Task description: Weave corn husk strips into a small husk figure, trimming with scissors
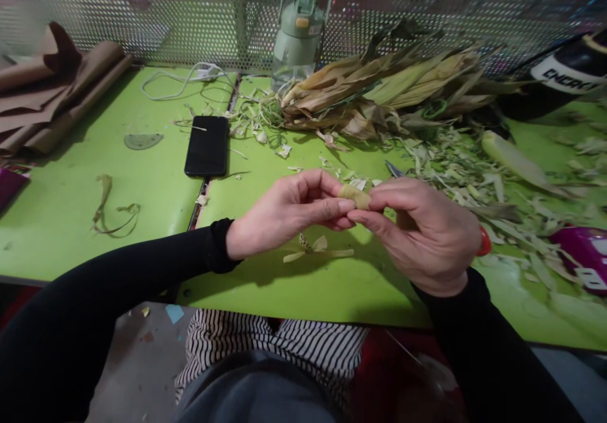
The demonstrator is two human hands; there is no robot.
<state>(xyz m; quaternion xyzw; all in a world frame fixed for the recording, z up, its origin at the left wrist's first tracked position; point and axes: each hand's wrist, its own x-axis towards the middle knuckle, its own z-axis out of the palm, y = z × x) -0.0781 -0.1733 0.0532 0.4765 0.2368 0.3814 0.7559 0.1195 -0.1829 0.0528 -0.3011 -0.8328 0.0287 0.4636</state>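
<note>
A small piece of corn husk [355,196] is pinched between my two hands above the green table. My left hand [296,205] grips its left end between thumb and fingers. From the other side, my right hand [422,227] holds the right end with thumb and forefinger. Below them on the table lies a small figure made of husk strips [315,248], with a braided upper part and spread pale strips. Beyond my right hand, the tip of a metal tool [393,169] shows; a red piece [484,241] sticks out beside that hand's far edge.
A pile of dried corn husks [379,97] and a green water bottle [298,43] stand at the back. Husk scraps [455,173] cover the right side. A phone [207,146], protractor [143,140], white cable [190,78] and brown paper [57,94] lie leftward; a purple object [582,255] sits right.
</note>
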